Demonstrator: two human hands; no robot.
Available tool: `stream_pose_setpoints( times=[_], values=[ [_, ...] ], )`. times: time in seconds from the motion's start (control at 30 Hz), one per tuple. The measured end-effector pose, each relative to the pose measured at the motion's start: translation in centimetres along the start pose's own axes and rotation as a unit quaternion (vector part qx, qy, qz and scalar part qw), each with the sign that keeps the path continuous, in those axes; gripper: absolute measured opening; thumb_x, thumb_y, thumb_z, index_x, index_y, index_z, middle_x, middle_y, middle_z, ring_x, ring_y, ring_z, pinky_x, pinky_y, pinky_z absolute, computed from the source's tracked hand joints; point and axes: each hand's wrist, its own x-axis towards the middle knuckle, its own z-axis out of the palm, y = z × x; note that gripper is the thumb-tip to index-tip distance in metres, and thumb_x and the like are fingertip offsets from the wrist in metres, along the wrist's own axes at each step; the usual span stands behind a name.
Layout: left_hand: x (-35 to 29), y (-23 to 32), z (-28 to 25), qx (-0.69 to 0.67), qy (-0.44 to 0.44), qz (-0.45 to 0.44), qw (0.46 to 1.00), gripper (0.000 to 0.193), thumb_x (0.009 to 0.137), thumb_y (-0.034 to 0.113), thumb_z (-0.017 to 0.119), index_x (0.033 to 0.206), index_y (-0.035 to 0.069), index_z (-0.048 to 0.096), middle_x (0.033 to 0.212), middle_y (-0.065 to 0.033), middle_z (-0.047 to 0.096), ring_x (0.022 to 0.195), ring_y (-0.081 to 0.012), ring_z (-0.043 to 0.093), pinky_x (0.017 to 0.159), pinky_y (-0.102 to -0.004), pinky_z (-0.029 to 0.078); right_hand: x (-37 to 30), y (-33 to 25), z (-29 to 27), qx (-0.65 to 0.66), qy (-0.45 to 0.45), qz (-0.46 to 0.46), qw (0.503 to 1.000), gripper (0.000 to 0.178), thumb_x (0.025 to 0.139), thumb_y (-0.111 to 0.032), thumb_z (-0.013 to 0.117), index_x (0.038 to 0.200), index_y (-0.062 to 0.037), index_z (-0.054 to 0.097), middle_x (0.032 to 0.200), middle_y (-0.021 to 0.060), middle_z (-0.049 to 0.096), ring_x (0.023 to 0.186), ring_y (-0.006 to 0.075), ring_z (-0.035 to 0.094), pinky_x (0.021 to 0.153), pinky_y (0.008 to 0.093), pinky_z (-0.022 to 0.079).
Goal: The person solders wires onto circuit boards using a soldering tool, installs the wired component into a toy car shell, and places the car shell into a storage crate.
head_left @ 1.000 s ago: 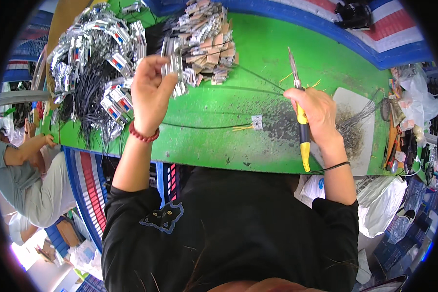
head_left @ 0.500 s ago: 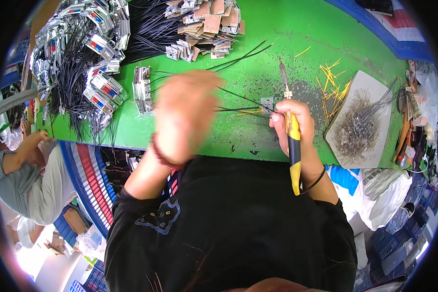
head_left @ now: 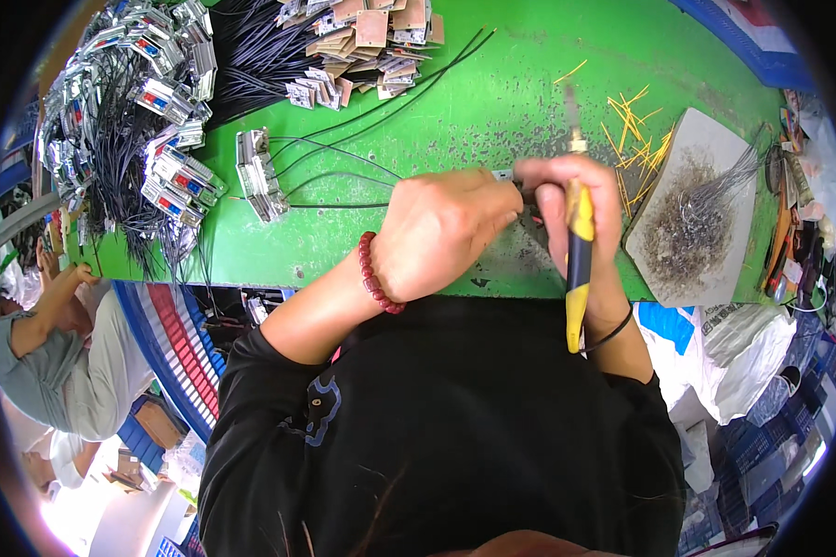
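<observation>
Right hand [head_left: 605, 206] clasping the soldering iron [head_left: 580, 257], we should aim it off our left hand [head_left: 448, 221], whose hold we can't tell.

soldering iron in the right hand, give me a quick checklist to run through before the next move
1. Soldering iron in the right hand: ok, held by its yellow and black handle.
2. Tip away from the left hand: ok, it points toward the far side of the table.
3. Cord off the right forearm: not ok, it runs across it.
4. Left hand's grip: cannot tell, its fingertips and what they hold are mostly hidden.
5. Yellow strips gathered neatly: not ok, they lie scattered beside the gray board.
6. Row of metal pieces apart from both hands: ok.
</observation>
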Motion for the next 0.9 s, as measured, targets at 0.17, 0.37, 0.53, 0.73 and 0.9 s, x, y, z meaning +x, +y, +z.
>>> stream_pose_setpoints(
  times=[0.17, 0.37, 0.53, 0.73, 0.9],
  values=[
    [-0.3, -0.6, 0.9, 0.035, 0.083, -0.006, 0.996, 0.009, 0.077, 0.004, 0.07, 0.085, 0.005, 0.066, 0.077, -0.0088, 0.063, 0.071, -0.0279, 0.063, 0.06, -0.0359, 0.051, -0.9, -0.6, -1.1, -0.016, -0.001, -0.037, 0.999, 0.042, 0.08, 0.008, 0.07, 0.116, -0.0022, 0.051, 0.09, 0.0115, 0.068, 0.08, 0.0162, 0.068, 0.072, 0.0295, 0.055],
    [-0.4, -0.7, 1.7, 0.027, 0.125, -0.001, 0.992, 0.011, 0.074, 0.01, 0.073, 0.081, 0.009, 0.065, 0.076, -0.0064, 0.061, 0.067, -0.0269, 0.062, 0.058, -0.0366, 0.05, -1.5, -0.1, -0.1, 0.044, -0.019, -0.006, 0.999, 0.051, 0.08, 0.014, 0.066, 0.122, -0.0054, 0.042, 0.091, 0.0132, 0.065, 0.08, 0.0179, 0.064, 0.077, 0.0314, 0.052],
    [-0.2, -0.4, 1.9, -0.05, 0.096, -0.085, 0.991, 0.007, 0.075, 0.007, 0.07, 0.079, 0.007, 0.064, 0.075, -0.0077, 0.062, 0.066, -0.0278, 0.062, 0.056, -0.0365, 0.049, -1.5, 0.0, -0.3, 0.009, -0.015, -0.021, 1.0, 0.053, 0.08, 0.014, 0.065, 0.123, -0.0064, 0.04, 0.093, 0.0145, 0.067, 0.08, 0.018, 0.065, 0.074, 0.0281, 0.051],
    [-0.3, -0.1, 2.2, -0.053, 0.094, -0.093, 0.99, 0.005, 0.077, 0.006, 0.069, 0.077, 0.007, 0.064, 0.075, -0.0081, 0.063, 0.065, -0.0272, 0.062, 0.056, -0.0359, 0.05, -1.7, -0.1, -0.6, -0.012, -0.02, -0.032, 0.999, 0.053, 0.08, 0.014, 0.067, 0.122, -0.0058, 0.04, 0.095, 0.0162, 0.069, 0.084, 0.0162, 0.067, 0.065, 0.0206, 0.047],
    [-0.4, -0.3, 2.1, -0.073, 0.106, -0.09, 0.988, 0.005, 0.075, 0.005, 0.07, 0.077, 0.006, 0.066, 0.075, -0.0078, 0.064, 0.067, -0.0262, 0.063, 0.057, -0.0352, 0.051, -1.7, -0.3, -0.2, 0.004, 0.019, -0.011, 1.0, 0.043, 0.079, 0.009, 0.07, 0.114, -0.003, 0.048, 0.088, 0.0113, 0.071, 0.083, 0.0168, 0.07, 0.074, 0.0282, 0.054]
  ],
)
